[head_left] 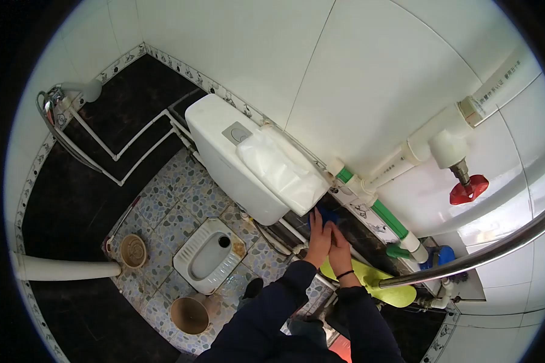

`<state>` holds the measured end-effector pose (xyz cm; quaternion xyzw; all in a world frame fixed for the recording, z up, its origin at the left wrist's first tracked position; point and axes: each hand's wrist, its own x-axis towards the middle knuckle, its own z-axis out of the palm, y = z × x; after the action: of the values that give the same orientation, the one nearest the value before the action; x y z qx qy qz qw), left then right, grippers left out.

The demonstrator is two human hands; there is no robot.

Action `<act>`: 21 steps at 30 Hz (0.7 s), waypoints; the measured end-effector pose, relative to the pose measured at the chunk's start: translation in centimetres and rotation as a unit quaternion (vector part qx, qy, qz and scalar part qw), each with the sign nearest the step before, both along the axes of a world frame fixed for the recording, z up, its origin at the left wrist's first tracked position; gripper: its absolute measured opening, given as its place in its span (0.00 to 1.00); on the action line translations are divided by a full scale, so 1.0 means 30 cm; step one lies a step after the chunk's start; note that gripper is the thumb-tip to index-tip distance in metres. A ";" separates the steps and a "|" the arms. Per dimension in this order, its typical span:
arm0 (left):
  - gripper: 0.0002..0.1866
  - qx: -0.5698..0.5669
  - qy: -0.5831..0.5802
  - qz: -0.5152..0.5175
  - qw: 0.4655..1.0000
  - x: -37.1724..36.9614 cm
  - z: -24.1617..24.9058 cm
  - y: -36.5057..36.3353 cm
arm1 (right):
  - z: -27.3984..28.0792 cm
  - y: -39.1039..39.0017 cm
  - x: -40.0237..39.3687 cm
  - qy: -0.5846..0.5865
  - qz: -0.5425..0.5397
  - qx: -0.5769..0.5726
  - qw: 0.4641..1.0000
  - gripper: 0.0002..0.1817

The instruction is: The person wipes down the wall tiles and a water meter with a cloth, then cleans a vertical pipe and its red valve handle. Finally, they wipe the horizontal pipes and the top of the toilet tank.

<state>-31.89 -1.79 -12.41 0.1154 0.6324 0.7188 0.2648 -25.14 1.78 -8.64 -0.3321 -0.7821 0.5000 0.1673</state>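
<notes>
Close together, my left hand (319, 239) and my right hand (340, 249) reach forward beside the right end of the white cistern (236, 160). Fingers of my left hand are stretched out toward a blue thing (328, 216) against the dark tiles; whether they touch it is unclear. My right hand's fingers lean against my left hand, and what they hold, if anything, is hidden. A white plastic bag (281, 169) lies on the cistern lid. Just right of my hands is a yellow-green object (369, 281).
A squat toilet (209, 257) is set in the patterned floor. Near it stand a brown bucket (189, 314) and a small basin (133, 251). White pipes with a red valve handle (469, 190) run along the right wall. A metal rail (484, 257) crosses the right side.
</notes>
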 end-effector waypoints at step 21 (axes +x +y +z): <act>0.33 0.053 0.103 0.008 0.993 0.025 0.302 -0.042 | 0.216 -0.085 0.045 0.101 -0.070 -0.083 0.989 0.22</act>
<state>-31.14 -3.04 -3.35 0.1977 0.6182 0.7376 0.1863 -23.81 -0.75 -2.16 -0.3471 -0.6916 0.5812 0.2519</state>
